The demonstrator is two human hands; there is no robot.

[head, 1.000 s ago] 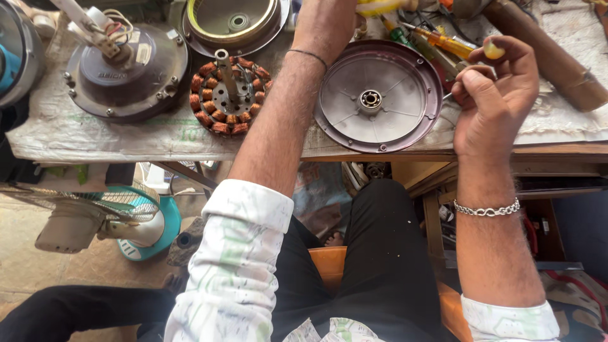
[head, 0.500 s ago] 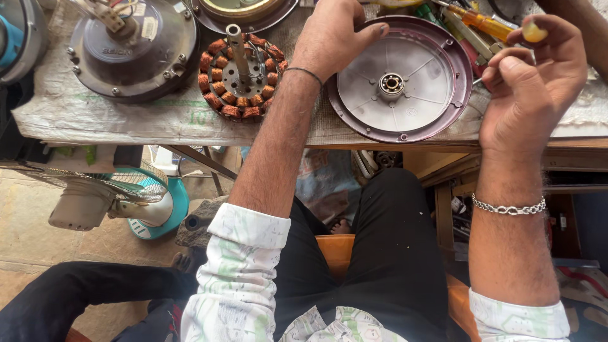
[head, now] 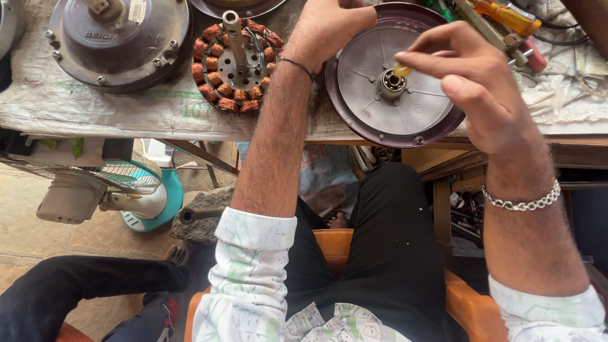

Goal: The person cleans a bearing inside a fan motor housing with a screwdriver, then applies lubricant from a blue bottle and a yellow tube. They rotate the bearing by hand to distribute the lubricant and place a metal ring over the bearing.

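Maroon-rimmed motor cover [head: 396, 95] lies dished side up at the table's [head: 126, 114] front edge, its centre bearing [head: 392, 82] exposed. Right hand [head: 481, 88] hovers over the hub, fingers pinching a small yellowish piece [head: 401, 68] just above the bearing, apparently to keep it centred. Left hand [head: 329, 28] rests on the cover's far rim, fingers curled over the edge, likely steadying it; whether they truly grip is unclear. Just left sits a copper-wound stator [head: 231, 66], shaft upright. Farther left, a grey housing [head: 120, 38]. Screwdrivers [head: 506, 19] lie beyond, right. Below the table: a small fan [head: 107, 190].
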